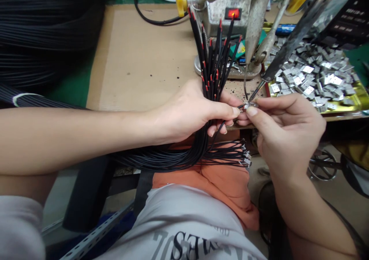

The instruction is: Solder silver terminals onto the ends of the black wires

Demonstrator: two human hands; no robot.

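Note:
My left hand (201,110) is closed round a bundle of black cables (215,67) whose stripped ends show red and copper tips. Its thumb and fingers also pinch one cable end against a small metal connector (247,105). My right hand (284,125) pinches that connector between thumb and forefinger. Right above the connector, the tip of a soldering iron (266,75) comes down from the upper right, and a thin solder wire (245,85) reaches the same spot. Whether the tip touches the joint is too small to tell.
A soldering stand with a lit red switch (233,13) stands at the back. Many loose metal connectors (314,77) fill a yellow tray at right. Cables with connectors attached (230,154) hang over my lap. Thick black cable bundles (49,33) lie at left beside the cardboard sheet (144,56).

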